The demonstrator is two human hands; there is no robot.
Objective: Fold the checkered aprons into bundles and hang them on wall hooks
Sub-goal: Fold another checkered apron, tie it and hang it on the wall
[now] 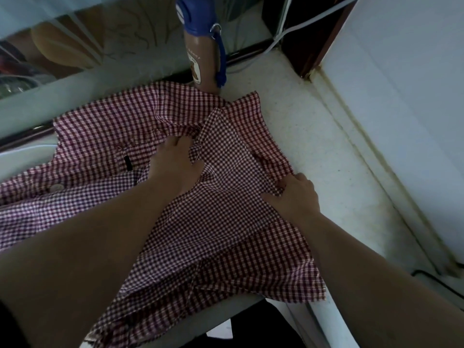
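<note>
Right hand [293,194] pinches a gathered fold at the right edge of the apron [105,136], fingers curled on the cloth. Left hand [175,163] lies flat at frame centre, fingers straight, pressing the cloth down. Apron is spread rumpled over the white counter [313,126], lower edge hanging off the front.

Judgement: keep the left palm as anchor and carry the pinched edge across, level.

Bottle [204,64] stands at the far hem, upper centre. Wall [401,96] is close on the right, so open room lies leftward.
</note>
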